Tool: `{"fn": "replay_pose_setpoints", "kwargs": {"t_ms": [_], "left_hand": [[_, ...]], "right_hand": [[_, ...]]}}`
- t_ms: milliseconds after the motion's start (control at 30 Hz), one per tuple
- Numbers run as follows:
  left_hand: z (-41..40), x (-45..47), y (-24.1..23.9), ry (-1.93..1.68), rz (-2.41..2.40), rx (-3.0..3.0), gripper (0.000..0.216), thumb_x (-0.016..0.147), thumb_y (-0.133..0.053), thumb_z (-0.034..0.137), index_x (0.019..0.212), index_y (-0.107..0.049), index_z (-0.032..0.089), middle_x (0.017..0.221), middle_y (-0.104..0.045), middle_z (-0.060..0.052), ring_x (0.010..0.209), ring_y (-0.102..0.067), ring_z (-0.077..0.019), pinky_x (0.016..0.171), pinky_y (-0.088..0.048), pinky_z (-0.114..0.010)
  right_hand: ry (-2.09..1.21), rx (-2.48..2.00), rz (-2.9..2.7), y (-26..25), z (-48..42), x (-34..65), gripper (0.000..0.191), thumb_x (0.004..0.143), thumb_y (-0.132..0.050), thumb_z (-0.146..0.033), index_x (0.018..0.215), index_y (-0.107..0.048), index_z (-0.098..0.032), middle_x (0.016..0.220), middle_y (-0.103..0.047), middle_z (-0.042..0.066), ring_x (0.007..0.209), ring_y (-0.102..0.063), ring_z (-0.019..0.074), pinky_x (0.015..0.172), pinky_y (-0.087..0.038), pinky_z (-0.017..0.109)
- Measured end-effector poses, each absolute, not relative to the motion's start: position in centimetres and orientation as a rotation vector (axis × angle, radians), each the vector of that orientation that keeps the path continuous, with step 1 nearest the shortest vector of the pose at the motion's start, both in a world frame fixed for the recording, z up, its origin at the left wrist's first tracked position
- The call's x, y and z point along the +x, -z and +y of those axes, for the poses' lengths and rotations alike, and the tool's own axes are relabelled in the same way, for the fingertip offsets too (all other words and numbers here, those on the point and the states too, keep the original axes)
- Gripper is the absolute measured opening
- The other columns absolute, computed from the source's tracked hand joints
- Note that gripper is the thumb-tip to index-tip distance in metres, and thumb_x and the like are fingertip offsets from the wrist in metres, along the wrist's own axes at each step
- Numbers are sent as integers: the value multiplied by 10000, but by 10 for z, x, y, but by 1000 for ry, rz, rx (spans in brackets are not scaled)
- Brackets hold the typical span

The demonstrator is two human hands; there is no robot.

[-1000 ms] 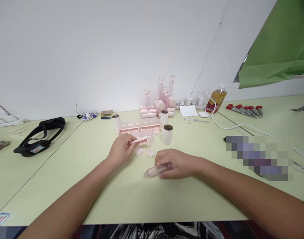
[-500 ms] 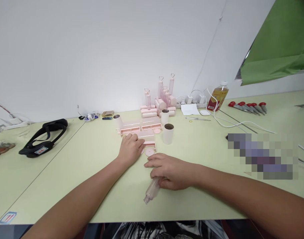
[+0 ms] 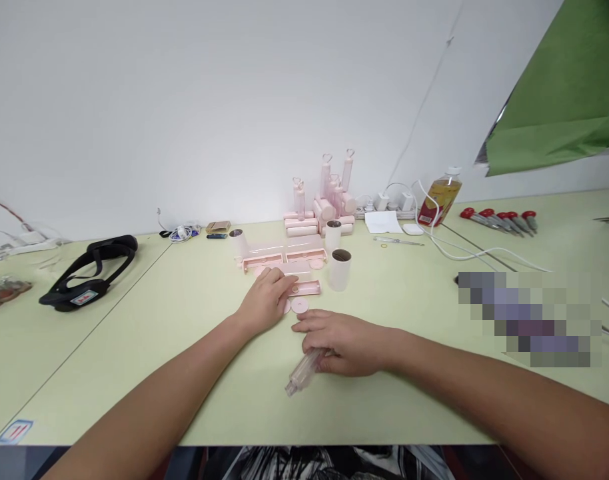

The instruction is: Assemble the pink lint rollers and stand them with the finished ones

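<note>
Left hand at the left end of a pink trough on the table; fingers touch it, perhaps to steady it. Cannot tell whether that grip pinches or merely rests. Right hand's grip closed on a clear tube, thumb against fingers, narrow neck slanting toward the near edge, likely leaving that end free. Pink disc flat between, seemingly within easy reach. White cylinder upright, right of trough.
</note>
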State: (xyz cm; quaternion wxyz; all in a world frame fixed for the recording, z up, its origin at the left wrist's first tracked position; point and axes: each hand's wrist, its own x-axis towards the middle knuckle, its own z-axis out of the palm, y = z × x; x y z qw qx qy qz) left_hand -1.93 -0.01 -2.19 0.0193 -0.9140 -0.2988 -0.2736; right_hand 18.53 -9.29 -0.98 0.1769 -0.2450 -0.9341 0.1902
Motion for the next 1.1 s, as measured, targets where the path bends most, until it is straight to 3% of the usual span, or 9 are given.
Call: {"fn": "replay_pose_setpoints", "kwargs": {"t_ms": [167, 400, 667, 800, 967, 1100], "left_hand": [[-3, -29, 15, 977, -903, -3003, 340, 878, -455, 99, 1179, -584, 189, 944, -575, -74, 881, -536, -184, 779, -471, -328], [-4, -35, 9, 810, -902, -3022, 377, 805, -445, 34, 1077, -644, 204, 882, -587, -58, 857, -534, -186, 743, -456, -311], [-19, -40, -8, 1209, -643, -3002, 287, 945, -366, 212, 1124, -588, 175, 937, -613, -88, 878, -545, -190, 792, -440, -349], [-34, -33, -16, 872, -559, -3025, 318, 902, -499, 388, 1134, -601, 197, 1014, -630, -100, 934, -537, -225, 825, -404, -379], [-32, -33, -18, 692, -650, -2961, 268, 919, -485, 380, 1038, -642, 198, 853, -654, -71, 820, -540, -206, 758, -365, -362], [-25, -41, -22, 662, -766, -2946, 282, 940, -440, 369, 1039, -637, 195, 855, -666, -65, 823, -555, -203, 776, -357, -363]], "right_hand": [[-540, -706, -2639, 10, -92, 187, 72, 822, -650, -209, 885, -644, -175, 1109, -626, 133, 1069, -536, 249, 918, -433, 411], [-505, -749, -2577, 9, -91, 190, 119, 852, -615, -238, 934, -621, -153, 963, -637, 110, 924, -552, 214, 846, -435, 352], [-671, -1257, -2244, 7, -94, 191, 282, 863, -586, -367, 1090, -580, -200, 778, -614, 12, 656, -530, 143, 609, -378, 250], [-958, -1261, -1998, 9, -96, 188, 258, 821, -614, -295, 1052, -540, -206, 749, -568, -24, 630, -494, 116, 581, -368, 225], [-1321, -1113, -1693, 7, -94, 189, 297, 834, -608, -361, 1065, -517, -199, 790, -593, -9, 587, -476, 97, 546, -374, 217], [-1157, -1261, -1761, 5, -91, 194, 314, 889, -516, -467, 823, -576, -166, 700, -599, 1, 539, -455, 94, 507, -335, 216]]}}
